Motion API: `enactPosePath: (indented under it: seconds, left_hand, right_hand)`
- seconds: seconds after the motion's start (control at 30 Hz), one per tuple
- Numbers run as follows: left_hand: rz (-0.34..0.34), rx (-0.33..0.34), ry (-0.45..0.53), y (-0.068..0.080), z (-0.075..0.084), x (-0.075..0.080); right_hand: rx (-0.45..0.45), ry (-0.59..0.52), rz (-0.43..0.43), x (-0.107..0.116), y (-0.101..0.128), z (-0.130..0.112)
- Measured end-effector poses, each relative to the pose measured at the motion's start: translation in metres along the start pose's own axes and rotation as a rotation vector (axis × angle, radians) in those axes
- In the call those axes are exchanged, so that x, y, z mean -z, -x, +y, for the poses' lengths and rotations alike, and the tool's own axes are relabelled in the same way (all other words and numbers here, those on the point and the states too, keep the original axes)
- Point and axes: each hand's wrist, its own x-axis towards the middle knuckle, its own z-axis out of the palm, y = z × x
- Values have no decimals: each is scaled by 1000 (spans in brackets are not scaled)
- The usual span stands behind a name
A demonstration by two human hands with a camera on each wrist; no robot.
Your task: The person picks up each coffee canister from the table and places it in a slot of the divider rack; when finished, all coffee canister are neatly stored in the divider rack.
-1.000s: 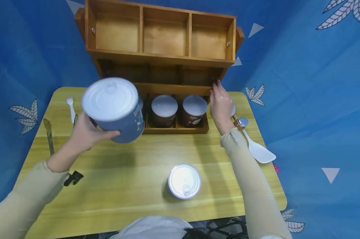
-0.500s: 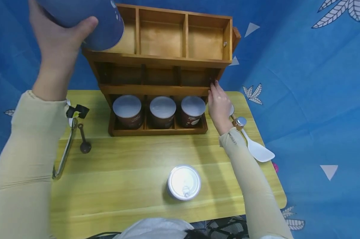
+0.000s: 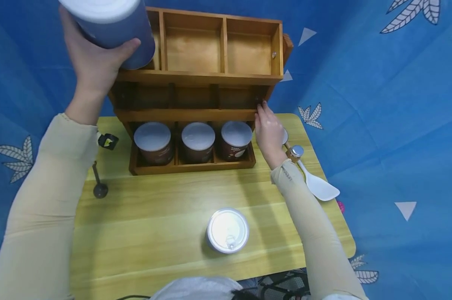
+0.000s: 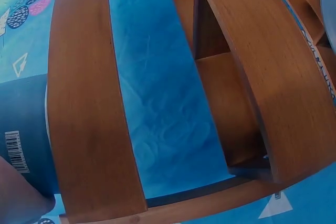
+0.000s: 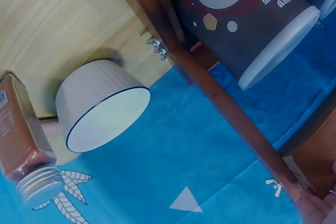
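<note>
Dark blue cylindrical canister (image 3: 113,25) with a white lid, tilted, is held high at the top left corner of the three-tier wooden rack (image 3: 203,77), its lower end against the leftmost compartment of the top tier. The left hand (image 3: 94,62) wraps the canister from below and behind, with fingers up one side and the thumb curled across the front wall. In the left wrist view the canister's blue wall (image 4: 23,140) with a barcode label shows at the lower left, partly behind a wooden slat of the rack, and only a bit of the hand shows at the corner.

The right hand (image 3: 268,133) rests against the right end of the rack, fingers fairly straight and pointing up, their tips touching the side post at the level of the middle tier; it has nothing in its hold. The right wrist view shows only an edge of a finger at the lower right corner.

In the rack's bottom tier stand three brown canisters with white lids (image 3: 197,141), one in each compartment. A silver-lidded round tin (image 3: 227,230) stands alone on the yellow wooden table (image 3: 154,233), near the front edge, well apart from both hands. Just beside the right wrist lie a small brown glass bottle with a metal cap (image 3: 295,153), a white ribbed cup (image 5: 100,103) and a white plastic spatula (image 3: 319,187). A dark measuring spoon (image 3: 99,185) lies near the left forearm.
</note>
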Motion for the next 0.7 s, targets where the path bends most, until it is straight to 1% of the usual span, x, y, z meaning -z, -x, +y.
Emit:
enactPosePath:
  seconds: [0.07, 0.2, 0.43, 0.7]
  left_hand:
    - [-6, -6, 5, -2, -2, -2]
    - [-15, -8, -24, -4, -6, -3]
    - [-33, 1, -128, 0, -16, 1]
    - [-67, 10, -179, 1, -16, -1]
  right_hand:
    - [-8, -4, -1, 1, -1, 0]
    - [-17, -5, -4, 1, -2, 0]
    - [-4, -3, -12, 3, 0, -1]
    - [-7, -12, 19, 6, 1, 3]
